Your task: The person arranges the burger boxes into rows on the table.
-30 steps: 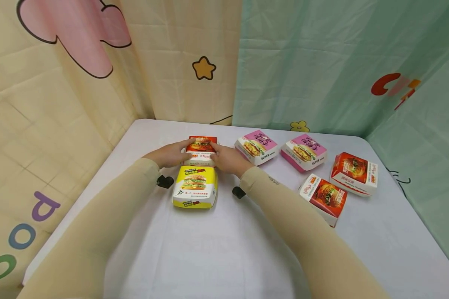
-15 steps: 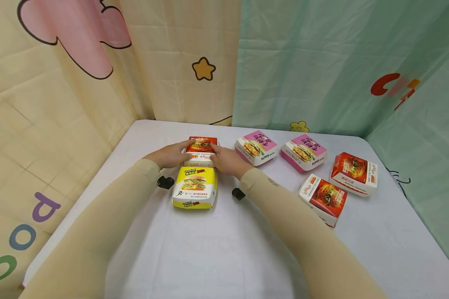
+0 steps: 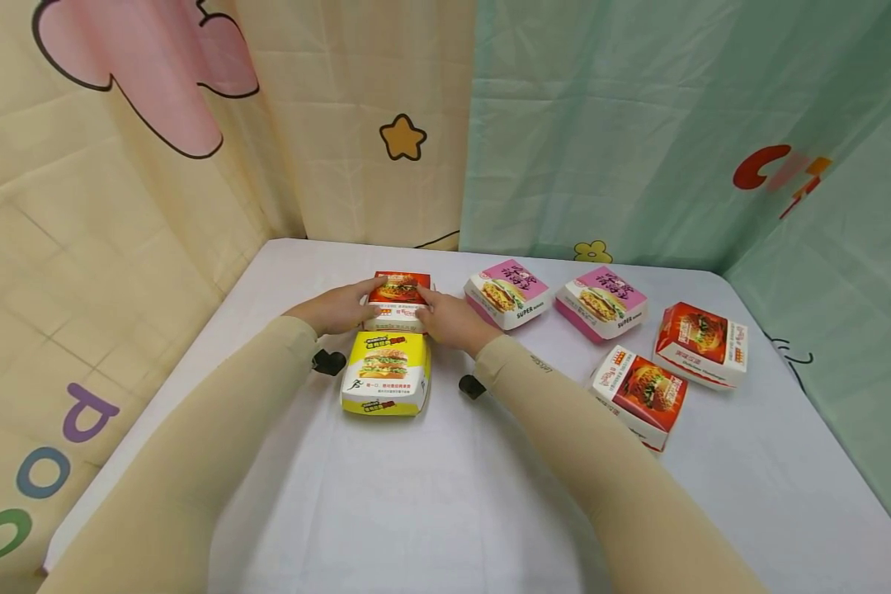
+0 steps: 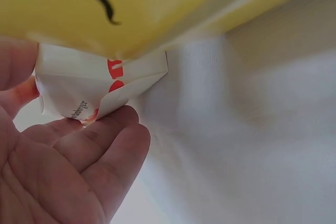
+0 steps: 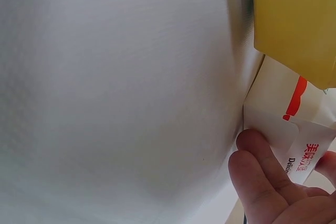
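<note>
Toward the back left of the table sits a red and white burger box (image 3: pixel 401 290). My left hand (image 3: pixel 337 308) grips its left side and my right hand (image 3: pixel 454 320) its right side, thumbs at the top near edge. In the left wrist view, fingers (image 4: pixel 113 145) lie along the white side wall of the burger box (image 4: pixel 68 80). The right wrist view has fingertips (image 5: pixel 252 142) against the opposite wall. Directly in front of this box, right up against it or nearly so, is a yellow and white burger box (image 3: pixel 387 371). It partly covers the red one in both wrist views.
To the right stand two pink burger boxes, a nearer-left one (image 3: pixel 508 294) and another (image 3: pixel 602 303). Farther right are two more red burger boxes, one behind (image 3: pixel 701 345) and one in front (image 3: pixel 641 396). A white cloth covers the table (image 3: pixel 401 503); printed curtains (image 3: pixel 386 198) enclose it.
</note>
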The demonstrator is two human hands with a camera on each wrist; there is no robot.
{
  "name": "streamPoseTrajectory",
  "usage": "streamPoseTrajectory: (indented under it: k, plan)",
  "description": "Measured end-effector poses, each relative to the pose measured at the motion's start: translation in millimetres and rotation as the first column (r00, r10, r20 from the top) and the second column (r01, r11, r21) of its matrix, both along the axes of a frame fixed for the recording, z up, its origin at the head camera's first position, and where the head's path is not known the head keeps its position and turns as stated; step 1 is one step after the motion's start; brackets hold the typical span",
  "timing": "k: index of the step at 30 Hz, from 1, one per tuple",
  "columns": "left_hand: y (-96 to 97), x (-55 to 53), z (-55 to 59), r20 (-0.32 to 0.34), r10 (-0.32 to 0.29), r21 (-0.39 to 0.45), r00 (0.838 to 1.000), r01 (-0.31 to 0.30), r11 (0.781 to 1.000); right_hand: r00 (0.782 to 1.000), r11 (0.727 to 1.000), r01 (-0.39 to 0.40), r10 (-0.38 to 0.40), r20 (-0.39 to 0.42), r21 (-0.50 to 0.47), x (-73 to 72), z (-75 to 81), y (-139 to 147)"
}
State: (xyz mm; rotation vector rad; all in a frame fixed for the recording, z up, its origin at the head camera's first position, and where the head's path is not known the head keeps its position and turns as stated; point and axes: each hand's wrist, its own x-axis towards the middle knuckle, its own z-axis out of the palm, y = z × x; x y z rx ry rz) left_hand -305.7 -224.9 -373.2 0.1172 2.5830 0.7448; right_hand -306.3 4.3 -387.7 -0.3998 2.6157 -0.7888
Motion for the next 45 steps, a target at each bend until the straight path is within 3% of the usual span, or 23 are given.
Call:
streamPoseTrajectory:
  k: [7, 21, 35, 45]
  plan:
    - [1.5, 2.3, 3.2, -0.014, 0.006, -0.001, 1.0, -0.006, 1.0, 0.999, 1.0, 0.026, -0.026, 0.035, -0.016, 0.0, 1.7, 0.8]
    - [-3.5, 3.1, 1.0, -0.057, -0.015, 0.001, 0.998, 0.015, 1.0, 1.0, 0.999, 0.021, -0.021, 0.001, -0.027, -1.6, 0.5, 0.3]
    - [-4.9, 4.5, 0.5, -0.068, -0.017, 0.01, 0.998, 0.018, 1.0, 1.0, 0.998, 0.024, -0.023, 0.017, -0.053, 0.4, 2.7, 0.1]
    - [-5.2, 5.2, 2.1, -0.069, -0.019, 0.004, 0.997, 0.019, 1.0, 1.0, 0.999, 0.018, -0.018, -0.015, -0.039, 2.6, 2.8, -0.6]
